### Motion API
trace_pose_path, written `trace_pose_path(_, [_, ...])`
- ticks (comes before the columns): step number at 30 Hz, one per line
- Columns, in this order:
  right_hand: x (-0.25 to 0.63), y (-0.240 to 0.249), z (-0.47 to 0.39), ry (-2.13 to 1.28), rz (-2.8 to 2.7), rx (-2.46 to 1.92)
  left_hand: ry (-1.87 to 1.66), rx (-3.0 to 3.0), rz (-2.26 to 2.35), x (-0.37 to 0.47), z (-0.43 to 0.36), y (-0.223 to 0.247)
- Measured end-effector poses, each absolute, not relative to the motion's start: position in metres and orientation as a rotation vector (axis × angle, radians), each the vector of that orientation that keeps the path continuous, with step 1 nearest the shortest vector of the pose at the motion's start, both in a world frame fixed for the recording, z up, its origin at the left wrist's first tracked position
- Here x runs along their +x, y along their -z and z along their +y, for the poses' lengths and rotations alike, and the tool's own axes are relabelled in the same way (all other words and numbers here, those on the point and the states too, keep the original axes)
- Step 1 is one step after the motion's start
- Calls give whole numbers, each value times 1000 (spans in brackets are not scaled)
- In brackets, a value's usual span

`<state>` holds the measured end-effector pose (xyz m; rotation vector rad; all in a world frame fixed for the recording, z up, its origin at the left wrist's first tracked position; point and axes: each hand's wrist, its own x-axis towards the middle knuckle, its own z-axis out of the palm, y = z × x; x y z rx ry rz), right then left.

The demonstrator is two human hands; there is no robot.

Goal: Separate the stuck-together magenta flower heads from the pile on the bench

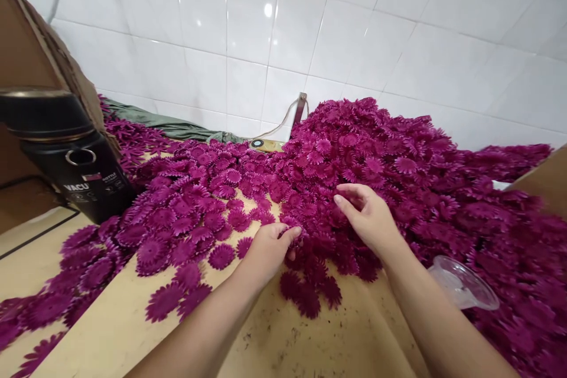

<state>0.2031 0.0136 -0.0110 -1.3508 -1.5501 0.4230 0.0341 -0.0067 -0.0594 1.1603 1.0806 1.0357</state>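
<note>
My left hand [270, 248] is closed in a pinch, thumb against forefinger, on a magenta fabric flower [293, 228]. To its right, my right hand [370, 217] is at the near face of a tall heap of magenta flowers [354, 142]. A small gap shows between its thumb and forefinger, and I see nothing held there; its other fingers are partly hidden. Below and between the hands, a few loose flowers [305, 295] lie on the tan tabletop [266, 331]. More flowers [177, 218] are spread thinly to the left.
A black vacuum bottle [75, 159] stands at the left before a cardboard box [44, 41]. Near my right forearm is a clear plastic cup [463, 283] among flowers. Green cloth [168, 121] and a metal bracket [299, 109] lie by the white tiled wall [252, 23].
</note>
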Motion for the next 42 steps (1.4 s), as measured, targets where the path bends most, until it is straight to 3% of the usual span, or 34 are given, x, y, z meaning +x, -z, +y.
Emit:
trace_pose_path(5, [154, 13, -23, -884, -1908, -1240, -1113, 1051, 988, 31, -6, 55])
trace_pose_path(17, [160, 18, -11, -724, -1650, -1293, -1066, 1072, 917, 35, -11, 45])
trace_pose_path(27, [155, 21, -12, -1088, -1875, -1170, -1078, 1066, 1042, 30, -8, 51])
trace_pose_path(37, [170, 17, 4, -736, -1604, -1291, -1067, 1146, 895, 34, -11, 45])
trace_pose_path(42, [199, 19, 21, -205, -1552, -1432, -1050, 1133, 1096, 32, -10, 47])
